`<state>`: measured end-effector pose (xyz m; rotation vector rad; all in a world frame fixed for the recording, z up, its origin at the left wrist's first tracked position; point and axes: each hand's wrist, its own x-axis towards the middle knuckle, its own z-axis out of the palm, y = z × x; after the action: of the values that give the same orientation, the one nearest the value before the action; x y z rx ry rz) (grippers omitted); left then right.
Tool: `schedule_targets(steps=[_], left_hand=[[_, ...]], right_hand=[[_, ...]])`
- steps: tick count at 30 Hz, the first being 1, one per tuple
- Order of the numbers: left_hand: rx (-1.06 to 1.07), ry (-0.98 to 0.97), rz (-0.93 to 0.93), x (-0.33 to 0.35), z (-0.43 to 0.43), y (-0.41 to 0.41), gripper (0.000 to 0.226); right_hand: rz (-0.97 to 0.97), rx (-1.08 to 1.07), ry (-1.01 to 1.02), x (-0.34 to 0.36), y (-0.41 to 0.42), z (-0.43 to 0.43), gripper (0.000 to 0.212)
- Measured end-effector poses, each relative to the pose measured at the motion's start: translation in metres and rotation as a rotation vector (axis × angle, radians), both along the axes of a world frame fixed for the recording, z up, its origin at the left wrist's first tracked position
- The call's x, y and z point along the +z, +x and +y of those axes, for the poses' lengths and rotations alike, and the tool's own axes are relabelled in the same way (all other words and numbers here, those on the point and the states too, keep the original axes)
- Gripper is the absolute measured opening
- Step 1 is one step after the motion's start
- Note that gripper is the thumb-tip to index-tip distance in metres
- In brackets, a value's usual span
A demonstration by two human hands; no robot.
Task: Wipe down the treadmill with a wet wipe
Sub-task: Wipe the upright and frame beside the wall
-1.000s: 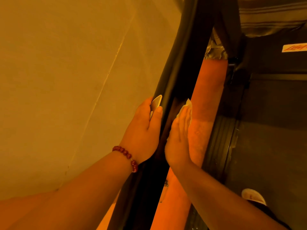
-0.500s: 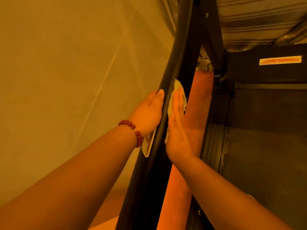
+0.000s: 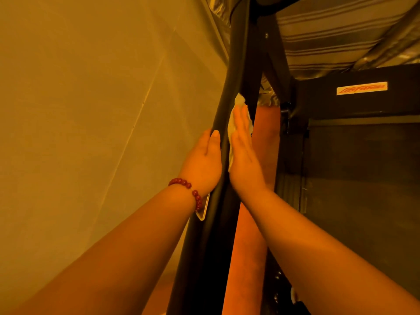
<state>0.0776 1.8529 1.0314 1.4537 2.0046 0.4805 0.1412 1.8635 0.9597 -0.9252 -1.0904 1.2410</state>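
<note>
My right hand (image 3: 243,155), fingers straight, flattens the pale crumpled wet wipe (image 3: 239,101) on the treadmill's black slanted upright (image 3: 237,53); I should press evenly, my left hand (image 3: 204,162) bracing opposite, though I cannot tell how its fingers lie.

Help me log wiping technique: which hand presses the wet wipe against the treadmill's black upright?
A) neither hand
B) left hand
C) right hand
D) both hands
C: the right hand lies flat, fingers straight, over the wet wipe on the black upright; the left hand rests on the upright's other side.
</note>
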Motion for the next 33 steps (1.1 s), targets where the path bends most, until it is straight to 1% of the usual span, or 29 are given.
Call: schedule_targets(steps=[2,4,7,9,12,14,17,20,23,26,29,31,33], left_hand=[[0.003,-0.003,0.015,0.0,0.001,0.0,0.05],[0.001,0.005,0.006,-0.001,0.001,0.0,0.05],[-0.007,0.008,0.007,-0.001,0.002,0.001,0.05],[-0.01,0.02,0.015,-0.003,0.002,0.0,0.05],[-0.026,0.033,0.058,-0.004,0.004,0.001,0.051],[-0.067,0.055,0.108,-0.005,0.004,0.001,0.051],[-0.19,0.115,0.162,-0.002,0.004,0.001,0.05],[-0.268,0.138,0.129,-0.002,0.005,-0.002,0.05],[-0.276,0.147,0.11,-0.004,0.008,-0.003,0.048],[-0.293,0.11,0.203,-0.002,0.011,-0.001,0.051],[-0.257,0.049,0.23,0.0,0.023,0.006,0.053],[-0.218,0.043,0.22,0.0,0.03,0.011,0.053],[-0.197,0.058,0.216,-0.001,0.035,0.014,0.053]], right_hand=[[-0.023,-0.02,0.015,-0.002,0.0,0.007,0.045],[-0.018,0.014,0.028,-0.006,-0.004,-0.013,0.045],[0.04,0.037,0.057,-0.011,-0.013,-0.05,0.045],[0.035,0.027,0.043,-0.011,-0.011,-0.037,0.045],[0.015,0.013,-0.036,-0.006,-0.003,0.007,0.049],[0.024,0.015,-0.044,-0.006,0.0,0.018,0.053],[0.067,0.06,-0.03,-0.017,-0.006,-0.007,0.045],[0.097,0.068,-0.032,-0.026,-0.012,-0.026,0.043],[0.018,0.033,-0.097,-0.033,-0.007,0.016,0.046],[-0.024,-0.001,-0.13,-0.04,-0.001,0.053,0.052],[0.079,0.013,-0.161,-0.045,-0.01,0.025,0.046],[0.058,0.003,-0.113,-0.047,-0.017,-0.002,0.044],[0.018,-0.019,-0.124,-0.056,-0.018,0.003,0.046]])
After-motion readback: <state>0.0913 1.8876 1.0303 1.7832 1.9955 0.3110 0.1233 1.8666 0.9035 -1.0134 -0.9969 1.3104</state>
